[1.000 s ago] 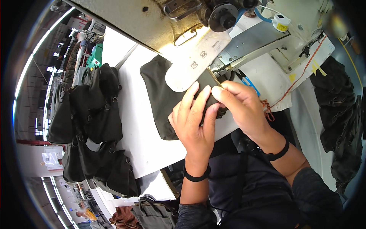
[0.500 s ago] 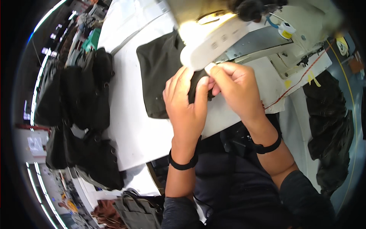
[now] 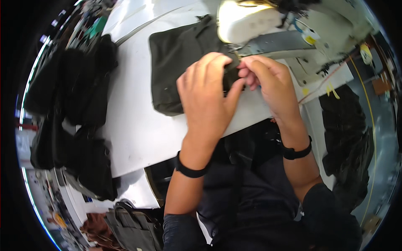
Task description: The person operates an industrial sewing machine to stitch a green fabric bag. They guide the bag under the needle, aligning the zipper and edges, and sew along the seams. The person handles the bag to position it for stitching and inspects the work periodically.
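Observation:
A dark olive fabric piece (image 3: 171,62), perhaps a bag panel, lies on the white sewing table. My left hand (image 3: 205,90) rests over its right part, with the fingers stretched and the thumb apart. Close by, my right hand (image 3: 272,85) is closed in a pinch at the fabric's right edge. What sits between its fingertips is too small to make out, though a bit of blue shows beneath the curled fingers. Just beyond both hands is the lit head of a sewing machine (image 3: 247,27). The fabric under my left palm is hidden.
Dark bags (image 3: 79,88) hang in a heap along the table's left side. A handled bag (image 3: 132,228) and brown fabric (image 3: 98,230) are at lower left. To the right hangs dark cloth (image 3: 347,138). The white tabletop (image 3: 134,138) ends before my lap.
Both hands have shifted right, and my left hand's fingers have lifted and spread from their place at the machine head. The machine head now appears higher in view, apart from my fingers.

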Available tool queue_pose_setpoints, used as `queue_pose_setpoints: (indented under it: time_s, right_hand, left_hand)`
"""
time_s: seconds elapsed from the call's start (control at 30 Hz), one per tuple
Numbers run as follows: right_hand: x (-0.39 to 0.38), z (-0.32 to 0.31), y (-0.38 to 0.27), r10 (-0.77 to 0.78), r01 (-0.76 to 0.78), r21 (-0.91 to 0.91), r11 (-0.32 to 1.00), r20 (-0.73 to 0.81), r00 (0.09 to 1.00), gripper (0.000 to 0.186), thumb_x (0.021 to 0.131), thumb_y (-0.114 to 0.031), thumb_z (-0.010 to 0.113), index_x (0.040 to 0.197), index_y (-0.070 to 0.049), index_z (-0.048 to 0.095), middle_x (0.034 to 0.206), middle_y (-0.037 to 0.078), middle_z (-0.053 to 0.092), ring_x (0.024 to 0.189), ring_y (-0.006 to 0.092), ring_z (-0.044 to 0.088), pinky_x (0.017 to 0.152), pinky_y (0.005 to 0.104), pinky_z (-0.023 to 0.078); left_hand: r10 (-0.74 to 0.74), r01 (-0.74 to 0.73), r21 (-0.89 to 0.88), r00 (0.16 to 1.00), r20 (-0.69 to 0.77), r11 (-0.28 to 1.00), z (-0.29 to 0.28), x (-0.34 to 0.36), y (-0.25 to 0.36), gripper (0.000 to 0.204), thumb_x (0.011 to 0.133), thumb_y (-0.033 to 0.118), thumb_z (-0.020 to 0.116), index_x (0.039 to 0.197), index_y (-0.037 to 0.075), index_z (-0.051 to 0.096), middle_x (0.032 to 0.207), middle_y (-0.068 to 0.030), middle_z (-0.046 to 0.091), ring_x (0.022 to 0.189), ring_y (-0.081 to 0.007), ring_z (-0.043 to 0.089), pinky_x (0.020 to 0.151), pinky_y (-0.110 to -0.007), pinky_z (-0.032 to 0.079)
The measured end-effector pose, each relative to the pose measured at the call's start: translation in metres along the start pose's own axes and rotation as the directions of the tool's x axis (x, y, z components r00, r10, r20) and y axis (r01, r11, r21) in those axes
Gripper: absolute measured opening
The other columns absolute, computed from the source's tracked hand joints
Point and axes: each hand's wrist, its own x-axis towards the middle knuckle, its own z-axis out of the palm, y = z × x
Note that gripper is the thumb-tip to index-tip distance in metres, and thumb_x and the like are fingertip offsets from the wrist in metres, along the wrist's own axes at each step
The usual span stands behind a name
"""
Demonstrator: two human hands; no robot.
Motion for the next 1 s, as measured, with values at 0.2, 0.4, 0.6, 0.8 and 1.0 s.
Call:
queue_pose_setpoints:
  time_s: [0.2, 0.4, 0.6, 0.8, 1.0]
  right_hand:
    - [0.005, -0.010, -0.005, 0.133, -0.153, 0.127, 0.980, 0.151, 0.979, 0.025, 0.102, -0.020, 0.061, 0.097, -0.003, 0.079, 0.080, 0.000, 0.068, 0.070, 0.0050, 0.058, 0.060, 0.0221, 0.046]
    - [0.009, -0.005, -0.010, 0.160, -0.174, 0.064, 0.983, 0.181, 0.970, 0.027, 0.106, -0.025, 0.066, 0.100, -0.001, 0.077, 0.076, 0.000, 0.068, 0.062, 0.0041, 0.057, 0.052, 0.0203, 0.044]
    - [0.001, 0.011, 0.015, 0.100, -0.132, 0.346, 0.929, 0.108, 0.989, 0.020, 0.104, -0.020, 0.070, 0.101, -0.001, 0.076, 0.078, 0.001, 0.069, 0.062, 0.0046, 0.057, 0.052, 0.0205, 0.044]
    - [-0.003, 0.019, 0.024, 0.040, -0.045, 0.383, 0.923, 0.022, 0.999, 0.018, 0.105, -0.017, 0.069, 0.099, -0.001, 0.074, 0.075, 0.001, 0.067, 0.058, 0.0041, 0.055, 0.050, 0.0208, 0.044]
    - [-0.001, 0.025, 0.020, 0.075, -0.053, 0.386, 0.921, -0.042, 0.996, 0.019, 0.105, -0.018, 0.070, 0.097, -0.001, 0.074, 0.074, 0.001, 0.067, 0.057, 0.0044, 0.055, 0.049, 0.0209, 0.042]
  left_hand:
    - [-0.008, 0.008, 0.082, 1.000, 0.001, 0.997, 0.004, -0.005, 0.001, 0.047, 0.082, 0.010, 0.086, 0.125, 0.011, 0.067, 0.132, -0.0074, 0.070, 0.121, -0.0284, 0.065, 0.101, -0.041, 0.045]
    - [0.066, -0.052, 0.139, 0.993, -0.096, 0.989, 0.012, 0.004, -0.005, 0.031, 0.085, 0.003, 0.077, 0.114, 0.012, 0.072, 0.118, -0.0016, 0.075, 0.107, -0.0231, 0.068, 0.095, -0.038, 0.046]
    - [0.165, -0.152, 0.113, 0.979, -0.118, 0.982, 0.013, 0.004, -0.015, 0.027, 0.088, 0.002, 0.079, 0.112, 0.014, 0.077, 0.117, -0.0001, 0.080, 0.103, -0.0206, 0.070, 0.089, -0.033, 0.049]
    - [0.143, -0.140, 0.026, 0.975, -0.168, 0.990, 0.019, 0.002, -0.018, 0.023, 0.087, 0.001, 0.082, 0.108, 0.012, 0.080, 0.113, -0.0026, 0.082, 0.099, -0.0214, 0.072, 0.086, -0.032, 0.050]
    - [0.098, -0.101, -0.012, 0.984, -0.146, 0.995, 0.018, 0.005, -0.013, 0.021, 0.088, -0.008, 0.076, 0.106, 0.004, 0.078, 0.112, -0.0091, 0.081, 0.101, -0.0257, 0.073, 0.093, -0.036, 0.055]
